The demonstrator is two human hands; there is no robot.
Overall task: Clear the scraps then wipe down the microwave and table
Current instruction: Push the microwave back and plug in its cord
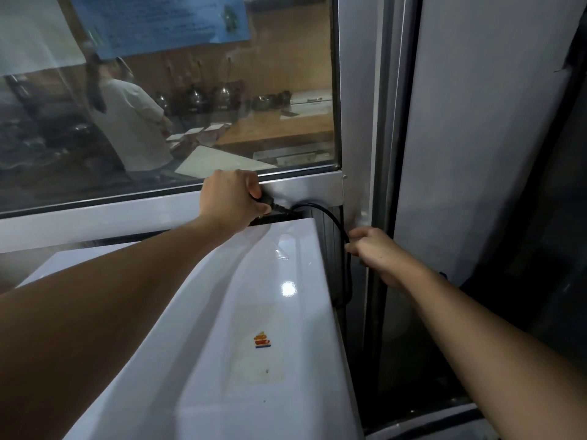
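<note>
Left hand (230, 200) grips plug (268, 206); right hand (376, 254) pinches cord (336, 222) behind microwave (254, 312). Risk: tugging the cord strains it.

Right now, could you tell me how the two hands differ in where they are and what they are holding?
The left hand reaches over the white microwave and grips the black plug near the window frame; the right hand sits lower, beside the microwave's right edge, and pinches the black cord. The left hand is closed around the plug body, while the right holds only a thin stretch of cord. Both are on the same power lead.
</note>
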